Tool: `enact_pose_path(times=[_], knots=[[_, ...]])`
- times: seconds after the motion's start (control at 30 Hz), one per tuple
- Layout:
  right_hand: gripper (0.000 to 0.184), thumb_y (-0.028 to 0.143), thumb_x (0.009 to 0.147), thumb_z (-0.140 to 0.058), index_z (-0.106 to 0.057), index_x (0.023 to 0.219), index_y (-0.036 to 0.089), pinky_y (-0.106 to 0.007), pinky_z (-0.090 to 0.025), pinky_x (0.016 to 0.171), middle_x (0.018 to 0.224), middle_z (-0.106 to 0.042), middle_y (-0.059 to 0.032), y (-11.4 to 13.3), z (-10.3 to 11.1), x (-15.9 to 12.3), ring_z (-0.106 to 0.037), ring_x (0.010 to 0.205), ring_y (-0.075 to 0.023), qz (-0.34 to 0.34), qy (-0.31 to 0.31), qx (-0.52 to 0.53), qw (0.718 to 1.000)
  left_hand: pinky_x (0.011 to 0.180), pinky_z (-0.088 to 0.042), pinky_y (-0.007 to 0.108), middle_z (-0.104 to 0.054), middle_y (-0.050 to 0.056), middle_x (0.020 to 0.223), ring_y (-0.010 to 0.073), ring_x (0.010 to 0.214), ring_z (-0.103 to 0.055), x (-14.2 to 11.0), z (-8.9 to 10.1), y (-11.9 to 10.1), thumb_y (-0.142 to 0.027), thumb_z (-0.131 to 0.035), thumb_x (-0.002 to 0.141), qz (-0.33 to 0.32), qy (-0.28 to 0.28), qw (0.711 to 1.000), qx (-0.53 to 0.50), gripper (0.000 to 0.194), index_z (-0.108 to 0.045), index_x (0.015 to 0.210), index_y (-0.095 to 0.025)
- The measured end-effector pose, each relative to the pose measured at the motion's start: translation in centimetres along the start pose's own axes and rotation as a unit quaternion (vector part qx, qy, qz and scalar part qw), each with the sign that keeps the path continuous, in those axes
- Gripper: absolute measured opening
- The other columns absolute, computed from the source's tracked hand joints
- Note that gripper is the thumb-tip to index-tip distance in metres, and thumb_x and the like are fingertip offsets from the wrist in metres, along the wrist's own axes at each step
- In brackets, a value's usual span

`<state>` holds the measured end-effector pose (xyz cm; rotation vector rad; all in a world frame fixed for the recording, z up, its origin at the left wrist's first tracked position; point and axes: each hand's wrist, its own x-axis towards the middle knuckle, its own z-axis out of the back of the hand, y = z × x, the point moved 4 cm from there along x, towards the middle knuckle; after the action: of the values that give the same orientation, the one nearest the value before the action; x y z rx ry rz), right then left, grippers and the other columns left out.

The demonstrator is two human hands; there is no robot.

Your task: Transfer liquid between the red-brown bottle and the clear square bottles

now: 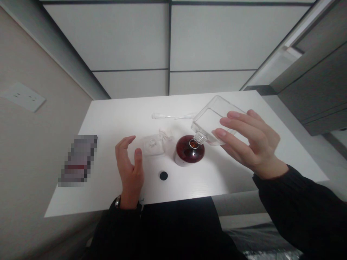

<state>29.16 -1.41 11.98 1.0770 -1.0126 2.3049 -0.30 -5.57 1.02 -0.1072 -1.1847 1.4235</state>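
Observation:
My right hand (248,139) grips a clear, square-sided bottle (210,117) and holds it tilted, neck down to the left. The bottle's threaded neck is at the round mouth of a dark red bottle (189,153), which stands upright on the table. Whether liquid is flowing cannot be made out. My left hand (130,168) is open, thumb and fingers apart, with nothing between them. Just right of it stands a second clear square bottle (153,146), its open neck facing up. A small black round cap (163,176) lies in front of the red bottle.
The white table (114,112) carries a thin clear plastic item (168,116) towards the back and a crumpled translucent piece (165,136) beside the second bottle. At the left edge lies a pixelated flat object (78,159). White cabinet panels (130,39) rise behind the table.

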Motion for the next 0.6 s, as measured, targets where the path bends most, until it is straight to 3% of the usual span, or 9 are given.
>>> enact_pose_path(times=[0.23,0.4,0.6], knots=[[0.029,0.009,0.094,-0.073,-0.069,0.12,0.023,-0.031,-0.055,0.118,0.117,-0.079,-0.0029,0.0,0.0,-0.6,-0.075,0.118,-0.0153,0.006,-0.008,0.016,1.0,0.117,-0.047,0.048,-0.063,0.013,0.133,0.0265,0.131,-0.06,0.0,0.0,0.0,-0.037,-0.05,0.109,0.0,0.001,1.0,0.001,0.033,-0.059,0.137,-0.021],[0.04,0.016,0.095,-0.072,-0.065,0.131,0.034,-0.036,-0.061,0.109,0.121,-0.079,0.0005,-0.2,-0.3,-1.3,-0.075,0.119,-0.0184,-0.003,0.03,-0.012,0.999,0.117,-0.047,0.048,-0.063,0.013,0.134,0.0263,0.131,-0.06,0.0,0.0,0.0,-0.04,-0.048,0.109,0.01,0.002,1.0,0.004,0.034,-0.058,0.137,-0.023],[0.048,0.01,0.09,-0.075,-0.067,0.131,0.035,-0.034,-0.058,0.113,0.125,-0.078,0.0015,-0.1,-0.4,-1.3,-0.073,0.122,-0.0177,0.007,-0.008,0.011,1.0,0.116,-0.047,0.048,-0.063,0.012,0.133,0.0262,0.13,-0.06,0.1,0.0,-0.1,-0.038,-0.049,0.109,0.003,0.001,1.0,0.0,0.033,-0.059,0.136,-0.022]])
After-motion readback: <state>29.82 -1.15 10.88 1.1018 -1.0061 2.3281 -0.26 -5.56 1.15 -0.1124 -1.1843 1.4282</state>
